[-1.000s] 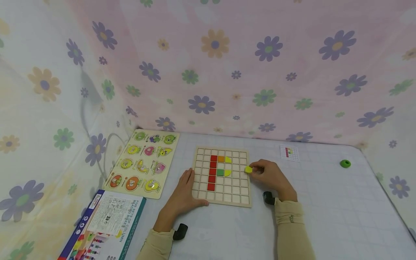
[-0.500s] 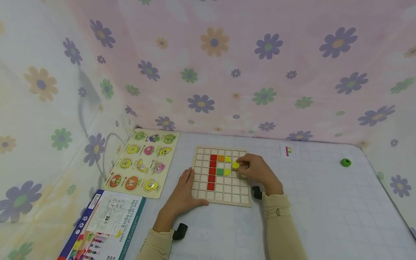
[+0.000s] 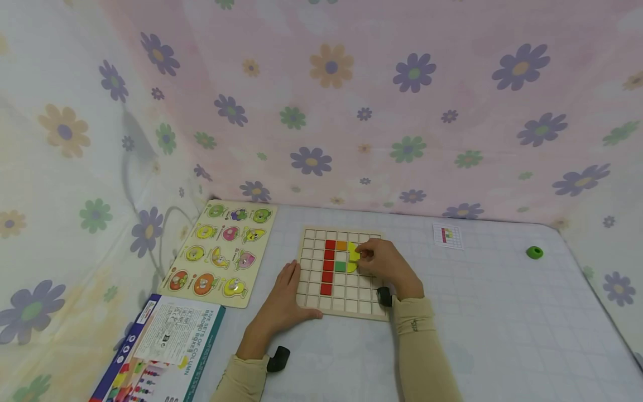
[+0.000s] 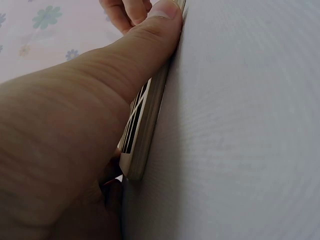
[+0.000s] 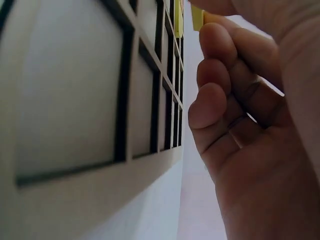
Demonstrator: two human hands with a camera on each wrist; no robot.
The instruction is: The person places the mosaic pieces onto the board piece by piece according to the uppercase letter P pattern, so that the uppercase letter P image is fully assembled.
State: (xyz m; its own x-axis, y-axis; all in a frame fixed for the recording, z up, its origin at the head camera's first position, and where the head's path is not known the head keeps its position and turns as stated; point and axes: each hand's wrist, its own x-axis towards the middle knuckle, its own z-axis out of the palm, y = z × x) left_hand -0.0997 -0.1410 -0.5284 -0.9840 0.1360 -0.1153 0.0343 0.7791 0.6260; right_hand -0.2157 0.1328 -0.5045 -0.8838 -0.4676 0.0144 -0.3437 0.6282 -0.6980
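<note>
A wooden grid board (image 3: 365, 306) lies on the table in the head view. Red tiles (image 3: 327, 277) form a column on it, beside an orange tile (image 3: 341, 245), a green tile (image 3: 340, 267) and two yellow rounded tiles (image 3: 352, 268). My right hand (image 3: 388, 264) pinches a yellow tile (image 5: 198, 19) between thumb and fingertips, over the cell between the rounded ones; the fingers partly hide it. Along the board's left and front edges rests my left hand (image 3: 282, 301), fingers straight and thumb spread. In the left wrist view the thumb (image 4: 150, 37) touches the board's edge.
A fruit puzzle board (image 3: 213, 297) lies to the left, with a printed box (image 3: 171, 340) nearer the front. Behind and right of the grid board is a small pattern card (image 3: 448, 237). A green bead (image 3: 534, 253) sits farther right. Patterned cloth walls enclose the table.
My right hand has carried the yellow tile leftward from the board's right edge to the cell between the two rounded yellow tiles. The left hand has stayed in place.
</note>
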